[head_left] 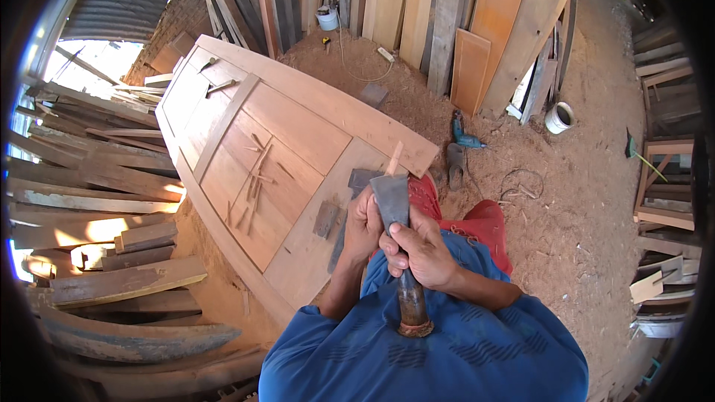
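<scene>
A broad, flat-bladed chisel (392, 199) points away from me, its dark round handle (412, 304) butting against my blue shirt. My right hand (423, 249) is closed round its neck, thumb on top. On the blade's left side, my left hand (360, 227) is closed, apparently on a thin wooden stick (395, 156) that runs behind the blade; only its pale tip shows past the edge. Beneath lies a large panelled wooden door (298, 108). Several wood slivers (257, 179) are scattered over its panels. Near my left hand rests a small dark block (325, 219).
Two dark-headed tools (220, 88) lie at the door's far end. Stacked timber (126, 283) fills the left; boards (402, 11) lean at the back. On the sawdust-covered floor are a teal power drill (467, 135), a dark shoe-like object (456, 167) and a white bucket (559, 117).
</scene>
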A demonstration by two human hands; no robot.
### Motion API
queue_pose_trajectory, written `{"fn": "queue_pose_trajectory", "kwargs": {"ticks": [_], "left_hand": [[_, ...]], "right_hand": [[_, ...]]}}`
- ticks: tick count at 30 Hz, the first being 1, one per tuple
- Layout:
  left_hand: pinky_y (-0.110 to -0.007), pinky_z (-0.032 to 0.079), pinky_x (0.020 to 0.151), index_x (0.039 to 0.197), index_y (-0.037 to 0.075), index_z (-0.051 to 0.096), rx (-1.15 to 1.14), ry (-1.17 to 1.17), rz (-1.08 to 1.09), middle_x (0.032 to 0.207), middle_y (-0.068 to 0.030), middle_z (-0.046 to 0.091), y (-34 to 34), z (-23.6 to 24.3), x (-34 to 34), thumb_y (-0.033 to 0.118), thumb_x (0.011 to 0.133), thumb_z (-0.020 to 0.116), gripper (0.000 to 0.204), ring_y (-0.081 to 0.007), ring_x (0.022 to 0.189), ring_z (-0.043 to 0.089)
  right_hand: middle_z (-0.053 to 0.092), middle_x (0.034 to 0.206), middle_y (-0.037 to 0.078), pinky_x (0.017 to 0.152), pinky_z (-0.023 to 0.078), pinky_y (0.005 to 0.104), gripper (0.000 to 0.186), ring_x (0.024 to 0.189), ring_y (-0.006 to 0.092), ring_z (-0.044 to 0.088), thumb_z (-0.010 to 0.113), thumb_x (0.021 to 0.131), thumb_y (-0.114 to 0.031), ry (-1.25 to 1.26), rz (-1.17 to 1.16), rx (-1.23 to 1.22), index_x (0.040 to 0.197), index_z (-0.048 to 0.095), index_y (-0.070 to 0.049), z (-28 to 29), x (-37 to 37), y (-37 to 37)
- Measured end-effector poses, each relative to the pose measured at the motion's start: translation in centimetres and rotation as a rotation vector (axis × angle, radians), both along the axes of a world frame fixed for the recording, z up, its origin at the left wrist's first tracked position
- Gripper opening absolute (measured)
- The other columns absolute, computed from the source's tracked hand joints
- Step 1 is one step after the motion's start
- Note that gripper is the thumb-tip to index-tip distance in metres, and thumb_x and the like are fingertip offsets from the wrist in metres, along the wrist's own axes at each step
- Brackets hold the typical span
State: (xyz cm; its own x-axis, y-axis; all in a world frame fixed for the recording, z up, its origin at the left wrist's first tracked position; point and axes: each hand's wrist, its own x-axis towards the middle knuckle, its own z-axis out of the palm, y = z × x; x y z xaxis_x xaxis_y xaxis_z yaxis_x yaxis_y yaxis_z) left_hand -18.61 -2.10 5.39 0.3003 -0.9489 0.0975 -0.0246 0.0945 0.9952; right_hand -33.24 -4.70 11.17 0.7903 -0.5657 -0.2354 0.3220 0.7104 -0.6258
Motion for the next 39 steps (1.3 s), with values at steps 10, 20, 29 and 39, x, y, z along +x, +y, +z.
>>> {"fn": "queue_pose_trajectory", "kwargs": {"ticks": [10, 20, 29, 39], "left_hand": [[-0.028, 0.033, 0.053, 0.074, 0.006, 0.046, -0.010, -0.248, -0.069, 0.061, 0.0015, 0.044, 6.8, -0.7, -1.8, 0.029, 0.106, 0.042, 0.040, -0.0094, 0.056, 0.039], [-0.025, 0.032, 0.060, 0.077, 0.010, 0.046, 0.117, 0.920, -0.266, 0.063, 0.0019, 0.040, 4.4, -1.7, -3.3, 0.041, 0.107, 0.037, 0.044, -0.0088, 0.059, 0.036], [-0.026, 0.031, 0.055, 0.083, 0.008, 0.051, 0.233, 0.649, -0.303, 0.061, 0.0021, 0.039, 2.8, -1.5, -3.0, 0.044, 0.106, 0.035, 0.046, -0.0084, 0.057, 0.036], [-0.029, 0.038, 0.058, 0.079, 0.009, 0.047, 0.204, 0.806, 0.014, 0.063, -0.0003, 0.042, -1.7, -1.6, -1.9, 0.047, 0.105, 0.037, 0.047, -0.0105, 0.060, 0.041]], "right_hand": [[0.046, 0.071, 0.000, 0.045, 0.043, 0.0265, 0.015, 0.050, 0.0067, 0.042, 0.045, 0.103, -0.021, 0.062, -0.415, -0.119, 0.116, 0.044, -0.016, 0.4, -4.2, -0.1], [0.068, 0.096, 0.008, 0.052, 0.046, 0.0231, 0.034, 0.062, 0.0047, 0.054, 0.069, 0.090, -0.012, 0.287, -0.251, -0.553, 0.116, 0.051, 0.000, -2.1, -2.4, -6.1], [0.062, 0.087, 0.002, 0.055, 0.045, 0.0227, 0.036, 0.067, 0.0052, 0.053, 0.073, 0.088, -0.014, 0.380, -0.341, -0.670, 0.114, 0.053, -0.001, -3.2, -2.2, -7.0], [0.053, 0.082, 0.001, 0.053, 0.049, 0.0260, 0.012, 0.058, 0.0061, 0.049, 0.051, 0.102, -0.020, -0.051, -0.284, 0.067, 0.111, 0.047, -0.013, -2.5, -0.7, -3.6]]}}
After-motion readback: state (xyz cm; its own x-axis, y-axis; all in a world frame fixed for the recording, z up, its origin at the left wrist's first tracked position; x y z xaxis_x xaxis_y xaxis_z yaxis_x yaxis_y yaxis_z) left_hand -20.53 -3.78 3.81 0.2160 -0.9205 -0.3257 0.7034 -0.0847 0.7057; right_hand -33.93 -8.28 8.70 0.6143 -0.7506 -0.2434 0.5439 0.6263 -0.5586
